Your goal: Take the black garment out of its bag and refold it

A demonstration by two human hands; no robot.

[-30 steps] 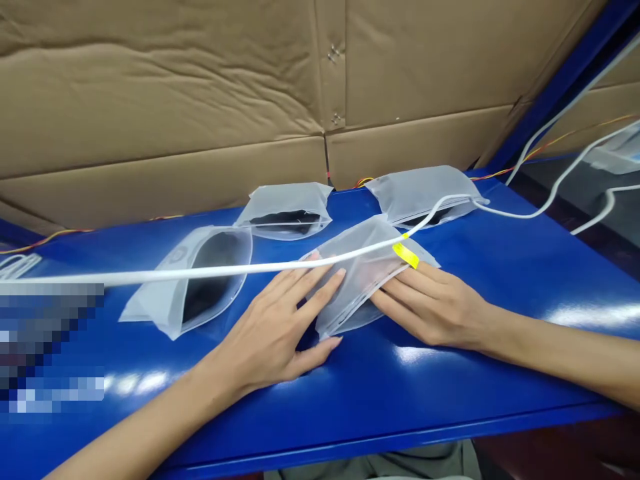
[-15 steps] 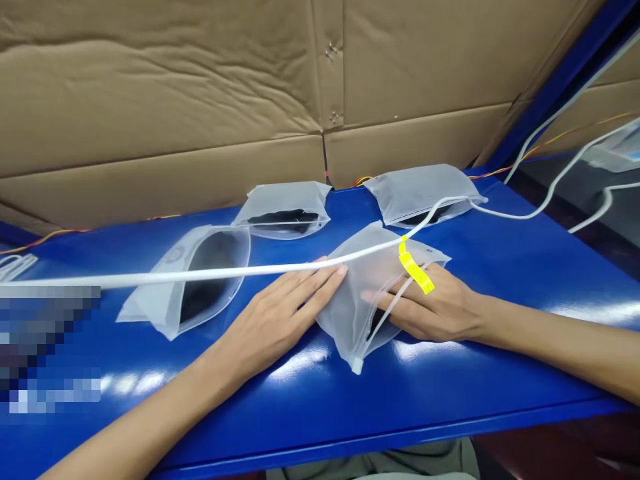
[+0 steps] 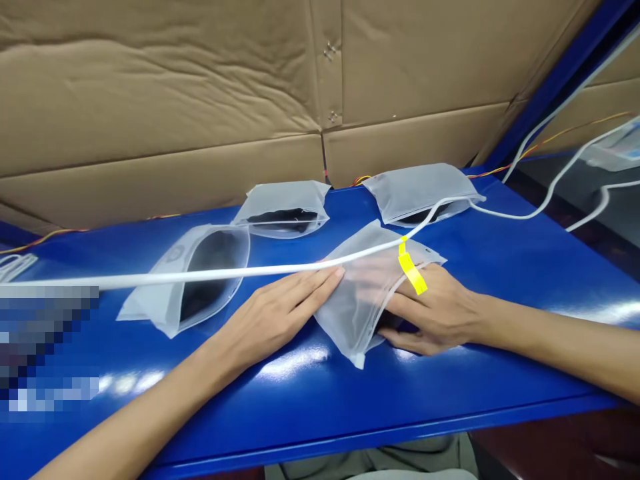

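A frosted zip pouch (image 3: pixel 357 300) lies in the middle of the blue table (image 3: pixel 450 393). My left hand (image 3: pixel 280 313) rests flat on the pouch's left edge, fingers stretched out. My right hand (image 3: pixel 435 313) has its fingers slipped inside the pouch's open mouth, with the thumb underneath. A white cable (image 3: pixel 200 273) with a yellow tag (image 3: pixel 413 272) runs across just above both hands.
Three more frosted pouches with dark contents lie behind: one at the left (image 3: pixel 193 277), one at the back middle (image 3: pixel 285 210), one at the back right (image 3: pixel 423 193). Cardboard walls (image 3: pixel 175 100) close off the back. White cables (image 3: pixel 565 180) trail off right.
My right hand went from lying flat on the pouch to reaching into its opening, and the pouch's near corner lifted and turned. My left hand slid slightly onto the left edge.
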